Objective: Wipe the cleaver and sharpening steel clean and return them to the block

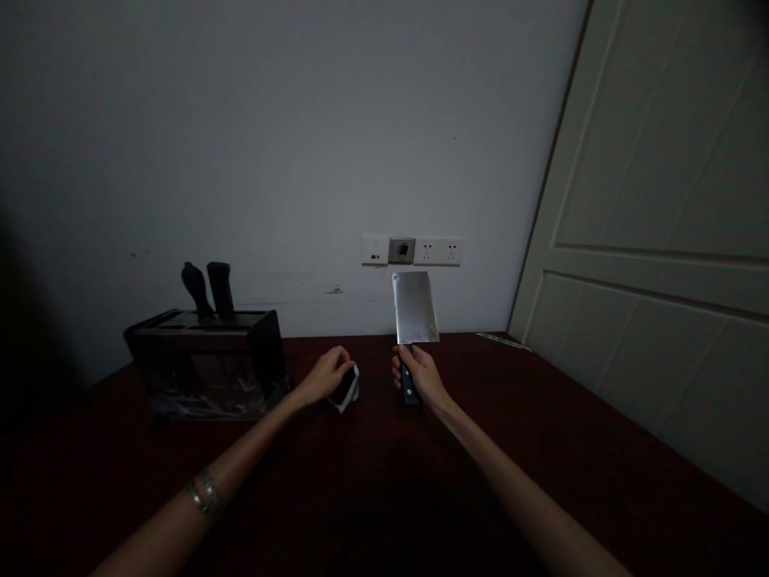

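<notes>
My right hand (420,373) is wrapped round the black riveted handle of a cleaver (416,308). Its broad steel blade points up and away from me, with a small hole in the upper left corner. To the left, my left hand (329,373) has its fingers closed on a white and dark cloth (355,385), crumpled and hanging below the fingers; the hand hides part of it. Cloth and cleaver are apart. Further left stands a black knife holder (210,377) with shiny film on its front, and two black knife handles (220,288) stick up out of it.
Everything stands on a dark red table (384,481). Behind it is a grey wall (300,160) with a row of sockets and switches (438,252). A pale panelled door (649,320) borders the right side. A thin flat strip (503,340) lies near the back right corner.
</notes>
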Demonstrator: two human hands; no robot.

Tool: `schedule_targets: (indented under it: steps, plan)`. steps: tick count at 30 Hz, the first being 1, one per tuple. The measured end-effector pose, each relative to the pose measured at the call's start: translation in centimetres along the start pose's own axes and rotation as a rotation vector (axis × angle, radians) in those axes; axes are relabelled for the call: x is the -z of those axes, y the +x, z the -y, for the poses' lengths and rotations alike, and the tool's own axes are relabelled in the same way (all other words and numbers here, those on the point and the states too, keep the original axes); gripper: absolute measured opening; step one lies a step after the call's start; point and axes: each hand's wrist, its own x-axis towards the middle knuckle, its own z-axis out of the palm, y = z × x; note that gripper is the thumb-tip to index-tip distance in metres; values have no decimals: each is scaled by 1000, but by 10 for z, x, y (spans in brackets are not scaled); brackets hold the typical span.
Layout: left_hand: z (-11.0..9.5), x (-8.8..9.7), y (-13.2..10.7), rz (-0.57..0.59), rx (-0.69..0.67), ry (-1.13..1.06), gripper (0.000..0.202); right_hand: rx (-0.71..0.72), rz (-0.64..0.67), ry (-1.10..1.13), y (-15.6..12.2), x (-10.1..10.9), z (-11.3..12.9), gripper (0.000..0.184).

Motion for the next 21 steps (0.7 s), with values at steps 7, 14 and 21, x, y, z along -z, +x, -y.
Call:
schedule_targets:
  steps: [7,14,21]
  plan:
    - [-4,-22,-27,361,-107,-75,26,-4,58,-5,-4,-7,1,37]
    - [-27,-5,-25,156,-163,-129,13,-22,62,3,-6,-10,3,39]
    - [-75,23,-40,-133,-802,363,27,-66,-50,30,-9,-15,16,37]
